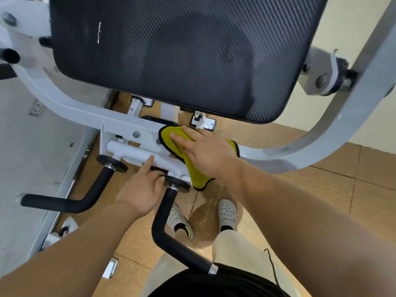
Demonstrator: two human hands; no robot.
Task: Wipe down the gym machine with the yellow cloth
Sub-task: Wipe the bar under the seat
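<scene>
Looking mid-frame: my right hand lies flat, fingers straight, pressing the yellow cloth onto the gym machine frame below the black pad. My left hand pokes one finger at the white tube, grip unclear. Tan tiled floor, cream wall upper right.

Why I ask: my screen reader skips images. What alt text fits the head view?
The right hand presses a yellow cloth on the gym machine's white frame, below its black pad; the left hand touches a white tube.
</scene>
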